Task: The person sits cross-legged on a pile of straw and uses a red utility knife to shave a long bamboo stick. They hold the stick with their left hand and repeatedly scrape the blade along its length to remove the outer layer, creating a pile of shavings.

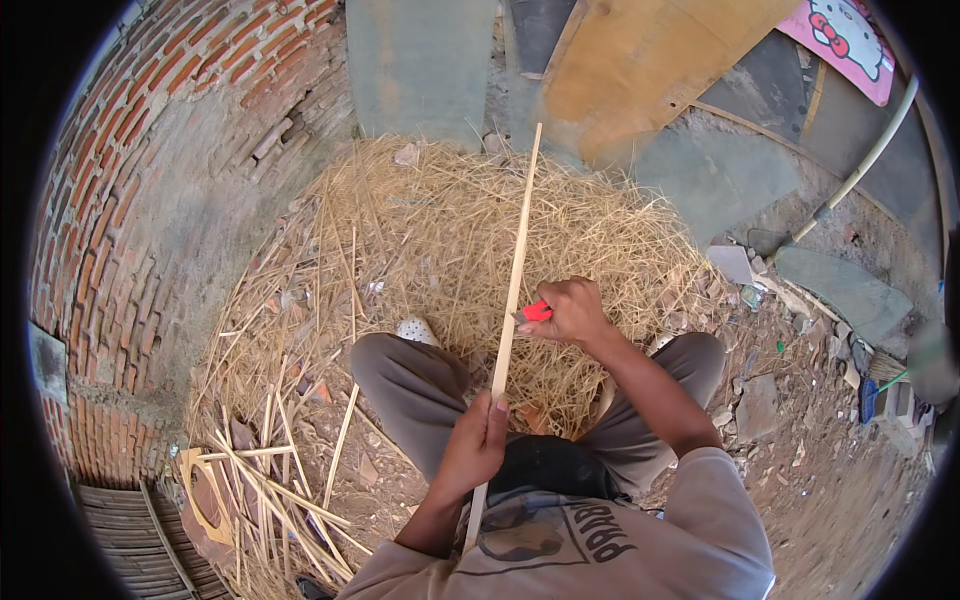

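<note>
A long, flat pale strip that looks like bamboo or wood (521,232) runs from my lap up and away over the shavings. My left hand (474,441) is closed round its lower part, thumb on top. Below that hand the strip's near end lies against my shirt. My right hand (572,310) grips a red-handled cutter knife (538,311), its short blade at the right edge of the strip, about midway along. Whether the blade bites into the strip is too small to tell.
Curly straw-coloured shavings (430,220) are heaped ahead of my crossed legs. Several cut sticks (290,490) lie at lower left. A brick wall (120,240) stands on the left; boards (660,60) lean at the back. Rubble (770,400) covers the ground at right, near a pale pipe (862,165).
</note>
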Demonstrator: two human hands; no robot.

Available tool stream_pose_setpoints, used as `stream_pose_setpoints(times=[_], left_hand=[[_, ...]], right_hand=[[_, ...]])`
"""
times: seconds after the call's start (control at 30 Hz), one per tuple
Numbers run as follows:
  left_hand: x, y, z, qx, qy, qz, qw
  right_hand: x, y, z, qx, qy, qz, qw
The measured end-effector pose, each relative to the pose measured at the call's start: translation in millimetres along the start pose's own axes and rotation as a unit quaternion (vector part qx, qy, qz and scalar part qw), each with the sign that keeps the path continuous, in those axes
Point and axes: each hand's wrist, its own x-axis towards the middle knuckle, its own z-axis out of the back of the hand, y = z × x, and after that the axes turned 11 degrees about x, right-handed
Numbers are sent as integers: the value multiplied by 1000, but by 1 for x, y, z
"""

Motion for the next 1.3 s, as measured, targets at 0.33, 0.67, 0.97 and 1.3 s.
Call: stream_pose_setpoints(times=[0.33, 0.67, 0.97, 1.3], left_hand=[[-18, 2, -7, -74, 81, 35, 993], [2, -3, 3, -196, 63, 90, 975], [-9, -2, -9, -191, 130, 75, 970], [12, 5, 8, -487, 122, 172, 847]], right_hand=[[11, -51, 23, 28, -41, -250, 967], [-10, 21, -6, 68, 36, 16, 997], [21, -67, 22, -1, 22, -342, 939], [-5, 37, 5, 79, 78, -20, 994]])
